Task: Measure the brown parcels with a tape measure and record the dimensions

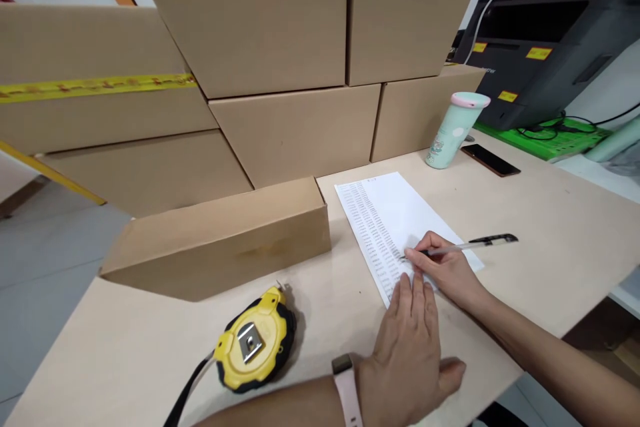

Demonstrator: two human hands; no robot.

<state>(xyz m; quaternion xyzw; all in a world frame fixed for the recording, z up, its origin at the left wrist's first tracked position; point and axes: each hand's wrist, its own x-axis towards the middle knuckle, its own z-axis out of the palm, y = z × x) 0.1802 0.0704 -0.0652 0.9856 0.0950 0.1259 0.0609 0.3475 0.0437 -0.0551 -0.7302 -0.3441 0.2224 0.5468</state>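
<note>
A printed sheet of paper [395, 220] with columns of small text lies on the table [550, 227]. My right hand [447, 270] is closed on a pen [475, 243], whose tip rests on the sheet's left column. My left hand [413, 353] lies flat on the table with fingers stretched out, its fingertips pressing the sheet's near edge. A pink band sits on my left wrist. A yellow and black tape measure [255, 340] lies on the table to the left of that hand.
A low cardboard box [220, 240] lies left of the paper, with several larger boxes [280, 47] stacked behind. A mint cup with a pink lid [455, 130], a dark phone [490, 160] and a black printer [555, 33] stand at the back right.
</note>
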